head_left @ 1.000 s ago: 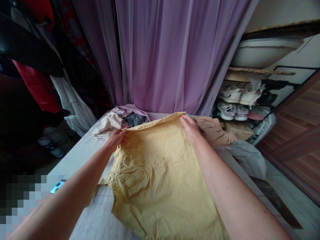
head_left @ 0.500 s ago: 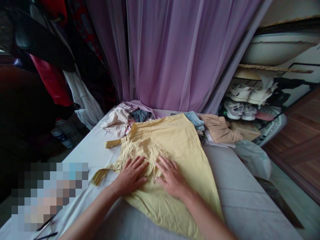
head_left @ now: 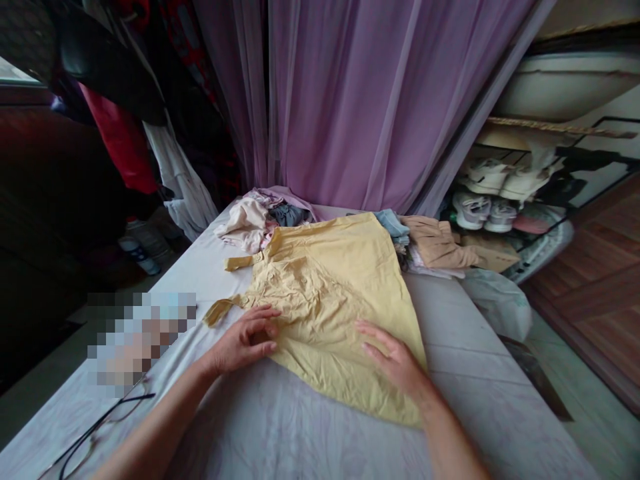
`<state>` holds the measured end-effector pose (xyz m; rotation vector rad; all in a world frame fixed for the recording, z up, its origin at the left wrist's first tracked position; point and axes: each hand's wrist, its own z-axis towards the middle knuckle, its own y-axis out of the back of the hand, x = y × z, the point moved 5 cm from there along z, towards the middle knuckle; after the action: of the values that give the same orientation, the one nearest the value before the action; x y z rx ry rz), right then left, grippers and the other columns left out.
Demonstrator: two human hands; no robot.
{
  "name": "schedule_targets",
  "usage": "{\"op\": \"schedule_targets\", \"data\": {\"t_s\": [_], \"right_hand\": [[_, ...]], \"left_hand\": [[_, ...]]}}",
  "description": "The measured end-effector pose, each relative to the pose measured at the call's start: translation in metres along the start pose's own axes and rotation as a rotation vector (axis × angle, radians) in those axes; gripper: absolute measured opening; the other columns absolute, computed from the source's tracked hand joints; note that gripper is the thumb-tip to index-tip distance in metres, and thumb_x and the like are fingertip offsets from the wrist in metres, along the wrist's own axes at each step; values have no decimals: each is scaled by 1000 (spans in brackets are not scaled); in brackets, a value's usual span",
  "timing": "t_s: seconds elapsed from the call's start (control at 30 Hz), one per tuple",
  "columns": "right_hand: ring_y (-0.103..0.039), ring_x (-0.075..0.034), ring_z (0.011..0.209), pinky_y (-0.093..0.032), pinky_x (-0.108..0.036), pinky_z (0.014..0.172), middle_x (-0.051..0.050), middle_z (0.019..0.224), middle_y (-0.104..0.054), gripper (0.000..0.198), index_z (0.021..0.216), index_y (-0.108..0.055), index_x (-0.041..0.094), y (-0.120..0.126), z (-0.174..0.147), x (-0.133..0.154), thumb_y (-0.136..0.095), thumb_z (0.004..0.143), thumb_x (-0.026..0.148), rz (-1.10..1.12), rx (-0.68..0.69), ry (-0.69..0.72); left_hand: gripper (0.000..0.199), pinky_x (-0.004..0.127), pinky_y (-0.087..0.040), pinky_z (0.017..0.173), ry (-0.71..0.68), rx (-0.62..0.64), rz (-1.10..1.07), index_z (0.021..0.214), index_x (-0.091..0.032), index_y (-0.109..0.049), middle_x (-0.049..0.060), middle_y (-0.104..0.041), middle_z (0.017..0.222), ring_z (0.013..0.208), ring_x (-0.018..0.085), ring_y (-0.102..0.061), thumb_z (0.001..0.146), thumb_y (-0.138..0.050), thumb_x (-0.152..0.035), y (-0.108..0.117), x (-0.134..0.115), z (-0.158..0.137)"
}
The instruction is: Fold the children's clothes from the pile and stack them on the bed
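A yellow pinafore dress (head_left: 345, 287) lies spread on the pale sheet, its straps pointing left and its wide hem to the right. The bodice is creased and gathered. My left hand (head_left: 247, 339) is at the near edge of the dress beside the lower strap, fingers apart and slightly curled. Over the lower skirt is my right hand (head_left: 393, 353), its fingers stretched out. Neither hand grips the fabric; whether the fingertips touch it I cannot tell.
Crumpled light clothes (head_left: 245, 223) lie at the back left. Folded brown trousers (head_left: 435, 241) and blue denim (head_left: 393, 225) are at the back right. Eyeglasses (head_left: 107, 417) rest at the left. A purple curtain (head_left: 345, 100) hangs behind; shoes (head_left: 483, 210) stand on a rack.
My hands have moved apart from the middle of the dress, the left toward its near edge, the right over the skirt. The camera view has shifted slightly.
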<state>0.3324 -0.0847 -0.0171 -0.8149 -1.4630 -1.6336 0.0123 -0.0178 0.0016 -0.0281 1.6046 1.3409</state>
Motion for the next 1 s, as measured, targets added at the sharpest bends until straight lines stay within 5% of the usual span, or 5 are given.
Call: {"op": "schedule_targets", "data": {"t_s": [0.1, 0.27, 0.6, 0.83, 1.0], "right_hand": [[-54, -27, 126, -41, -47, 108, -8, 130, -64, 26, 102, -75, 27, -16, -23, 25, -66, 81, 39, -113, 155, 65], [-42, -31, 136, -29, -57, 114, -7, 146, -50, 54, 124, -66, 33, -45, -43, 44, -76, 71, 35, -500, 319, 195], [-54, -24, 125, -41, -48, 106, -7, 129, -64, 20, 86, -69, 23, -48, -40, 47, -50, 91, 17, -605, 73, 362], [-56, -22, 122, -43, -43, 105, -7, 128, -65, 34, 98, -66, 22, -32, -53, 41, -47, 78, 3, -724, 132, 222], [-62, -23, 115, -47, -41, 101, -11, 124, -68, 37, 106, -69, 20, 8, -61, 16, -41, 83, 11, -725, 159, 48]], "left_hand": [[35, 54, -29, 115, -57, 68, 178, 110, -27, -70, 7, -53, 143, 138, 31, -39, 81, -68, -47, -7, -3, -13], [29, 60, -31, 111, -89, -27, 390, 115, -34, -70, 7, -53, 144, 135, 33, -44, 87, -64, -34, -17, 5, -22], [25, 52, -39, 109, -101, -113, 300, 103, -26, -69, 6, -71, 118, 123, 24, -58, 96, -46, -31, -18, 4, -19], [32, 40, -47, 103, -44, -201, 248, 103, -23, -70, 8, -73, 107, 108, 21, -66, 98, -41, -36, -11, 2, -16], [33, 38, -49, 101, -68, -192, 240, 104, -23, -70, 8, -73, 106, 108, 20, -66, 98, -39, -33, -9, -1, -16]]}}
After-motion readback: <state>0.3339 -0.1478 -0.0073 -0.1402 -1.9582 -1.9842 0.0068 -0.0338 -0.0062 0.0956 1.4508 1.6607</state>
